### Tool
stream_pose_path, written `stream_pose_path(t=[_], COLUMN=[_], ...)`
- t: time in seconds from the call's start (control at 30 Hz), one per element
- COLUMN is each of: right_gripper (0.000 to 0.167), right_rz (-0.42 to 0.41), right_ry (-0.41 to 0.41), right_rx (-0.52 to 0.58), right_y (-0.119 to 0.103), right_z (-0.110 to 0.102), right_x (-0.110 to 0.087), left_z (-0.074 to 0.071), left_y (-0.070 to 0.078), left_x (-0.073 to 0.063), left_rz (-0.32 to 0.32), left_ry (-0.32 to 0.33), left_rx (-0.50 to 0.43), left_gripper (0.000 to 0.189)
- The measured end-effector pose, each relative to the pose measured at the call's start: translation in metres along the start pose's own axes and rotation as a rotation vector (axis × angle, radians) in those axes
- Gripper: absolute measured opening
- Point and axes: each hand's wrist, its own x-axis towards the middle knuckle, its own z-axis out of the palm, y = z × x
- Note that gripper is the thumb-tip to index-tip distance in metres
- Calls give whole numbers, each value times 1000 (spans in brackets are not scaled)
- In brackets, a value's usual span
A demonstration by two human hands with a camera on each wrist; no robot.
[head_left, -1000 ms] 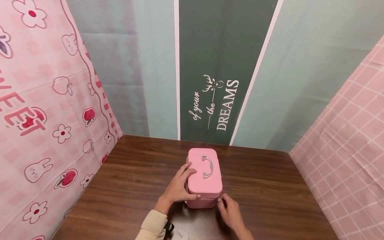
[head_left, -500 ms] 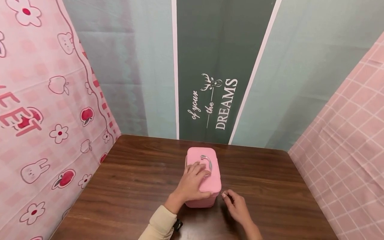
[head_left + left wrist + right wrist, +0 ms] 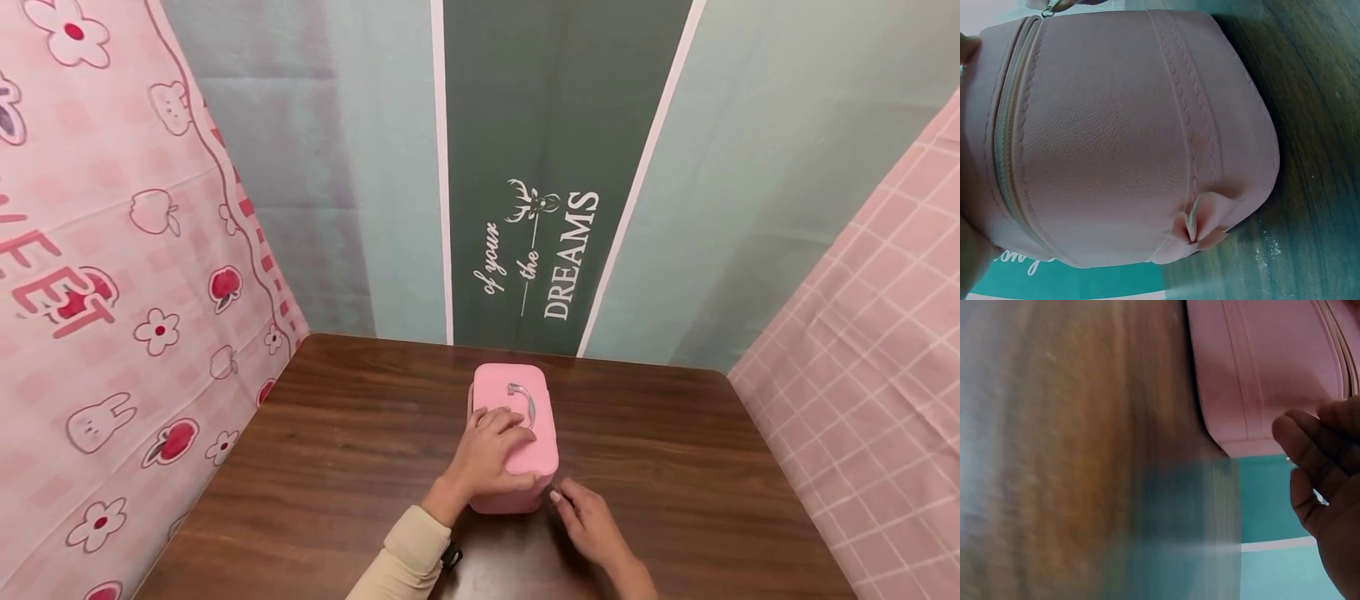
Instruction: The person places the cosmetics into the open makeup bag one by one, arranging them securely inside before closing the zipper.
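A pink zippered case (image 3: pixel 510 377) stands on the table, with a silver handle (image 3: pixel 531 407) on its lid. My left hand (image 3: pixel 489 457) rests on the lid, fingers spread beside the handle and thumb along the near edge. At the case's near right corner, my right hand (image 3: pixel 594 523) pinches the small zipper pull (image 3: pixel 1047 12). The left wrist view shows the zipper (image 3: pixel 1005 134) running closed along that side, and a pink bow (image 3: pixel 1207 219) lower down. In the right wrist view, the fingers hide the pull.
The dark wooden table (image 3: pixel 337 450) surrounds the case. A green and pale teal cloth (image 3: pixel 555 108) hangs behind it. Pink patterned cloths stand at the left (image 3: pixel 112 350) and right (image 3: pixel 885 333).
My left hand has shifted from the lid's left edge further onto its top. My right hand has moved slightly to the right and up around the case's near corner.
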Motion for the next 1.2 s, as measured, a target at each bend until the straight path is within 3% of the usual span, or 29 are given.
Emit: stream_pose_path(t=[0.33, 0.47, 0.7, 0.93, 1.1, 1.2], right_gripper=[29, 26, 22, 22, 29, 33], right_rz=[4, 21, 166, 187, 140, 95], right_ry=[73, 109, 206, 134, 46, 6], right_rx=[-35, 16, 68, 53, 69, 75], right_y=[-12, -11, -2, 6, 9, 7], right_z=[13, 15, 14, 10, 8, 7], right_x=[-3, -5, -15, -10, -5, -2], left_z=[1, 1, -3, -8, -4, -2], left_y=[3, 5, -3, -19, -21, -21], left_x=[0, 0, 0, 0, -2, -3], left_rz=[-50, -64, -9, 109, 123, 124], left_ry=[29, 38, -60, -76, -68, -20], left_rx=[-12, 0, -70, -177, -162, -139], left_gripper=[47, 47, 47, 49, 48, 48])
